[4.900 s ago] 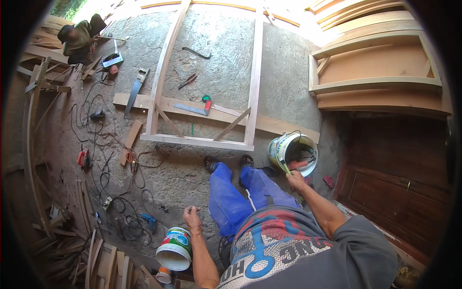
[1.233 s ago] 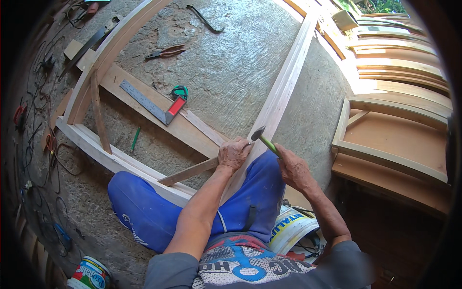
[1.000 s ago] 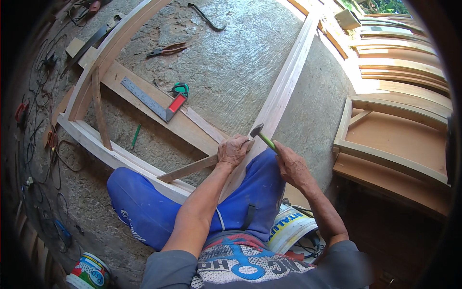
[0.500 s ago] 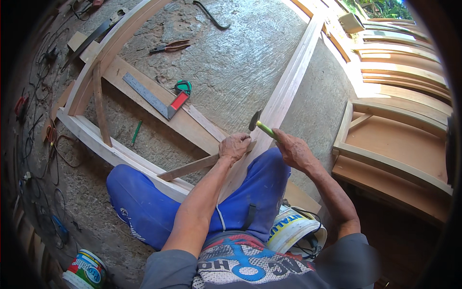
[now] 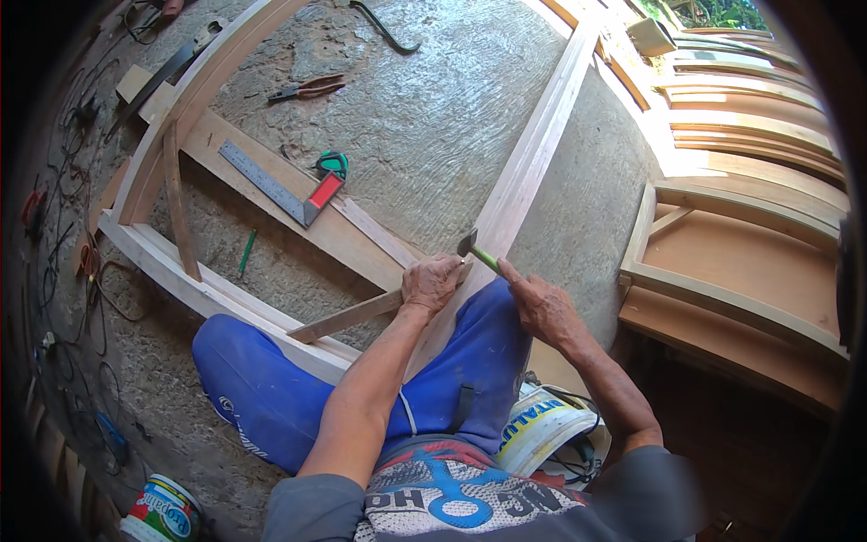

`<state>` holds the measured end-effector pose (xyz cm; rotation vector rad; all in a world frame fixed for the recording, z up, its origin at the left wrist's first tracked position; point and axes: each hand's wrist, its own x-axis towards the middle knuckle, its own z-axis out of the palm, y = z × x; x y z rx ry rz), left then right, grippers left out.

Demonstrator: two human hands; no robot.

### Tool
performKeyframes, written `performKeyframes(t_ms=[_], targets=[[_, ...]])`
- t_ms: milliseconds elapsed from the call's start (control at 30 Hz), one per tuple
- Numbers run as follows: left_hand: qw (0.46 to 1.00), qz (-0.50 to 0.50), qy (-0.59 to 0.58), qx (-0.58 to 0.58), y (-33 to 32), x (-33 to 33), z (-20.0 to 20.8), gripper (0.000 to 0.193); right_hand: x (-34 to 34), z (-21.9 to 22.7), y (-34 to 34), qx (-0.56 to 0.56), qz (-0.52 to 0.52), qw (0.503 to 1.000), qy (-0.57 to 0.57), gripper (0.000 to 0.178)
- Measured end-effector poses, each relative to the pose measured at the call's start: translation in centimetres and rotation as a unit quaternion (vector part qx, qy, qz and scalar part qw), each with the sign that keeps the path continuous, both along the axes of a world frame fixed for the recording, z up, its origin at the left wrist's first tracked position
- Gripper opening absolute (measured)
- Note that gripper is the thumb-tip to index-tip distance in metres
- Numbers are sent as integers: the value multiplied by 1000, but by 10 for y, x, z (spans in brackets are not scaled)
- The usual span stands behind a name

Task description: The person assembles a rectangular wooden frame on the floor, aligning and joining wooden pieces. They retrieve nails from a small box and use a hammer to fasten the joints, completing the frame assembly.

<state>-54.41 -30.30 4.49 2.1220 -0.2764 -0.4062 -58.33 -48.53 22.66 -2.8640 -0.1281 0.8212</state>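
Note:
My right hand (image 5: 544, 313) is closed round the green handle of a hammer (image 5: 485, 259). The dark hammer head is just above the fingertips of my left hand (image 5: 431, 285). That left hand is closed over the upper end of a short wooden strip (image 5: 348, 316), pressing it against the long frame rail (image 5: 537, 149). Its fingers are pinched near the strip's end; whether a nail is between them is too small to tell. The strip slants across the corner to the near frame rail (image 5: 181, 271). My blue-clad legs straddle this corner.
Inside the frame, a board (image 5: 271, 203) carries a try square (image 5: 316, 197) and a green tape measure (image 5: 332, 163). A green pencil (image 5: 247, 254), pliers (image 5: 307, 88) and a pry bar (image 5: 384, 29) lie on the concrete. A bucket (image 5: 546, 425) stands by my right hip; wooden panels (image 5: 731, 262) are stacked right.
The hammer has come down from a raised position to just by my left fingertips, with my right hand moving slightly left and down. My left hand keeps its grip; the view has shifted slightly.

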Motion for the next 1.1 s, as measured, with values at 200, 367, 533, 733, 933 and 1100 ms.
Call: performKeyframes(t_ms=[200, 367, 533, 733, 933, 1100], targets=[[998, -19, -47, 33, -3, -3, -4, 19, 6, 5, 1, -46, 44, 997, 41, 64], [994, 0, -109, 16, -3, -6, -11, 19, -3, 9, -1, 6, 18, 999, -31, 66], [994, -28, -90, 48, -3, -5, -8, 19, -6, -3, -11, -30, 46, 998, 4, 66], [990, 3, -138, 17, -3, -7, -14, 18, -9, 5, -12, 9, 38, 998, -40, 67], [998, 5, -53, 18, -2, -4, -5, 17, 7, 7, -15, -10, 47, 999, 12, 64], [999, 12, -14, -40, -3, -2, 1, 17, -10, -14, -33, 104, 12, 986, -127, 58]])
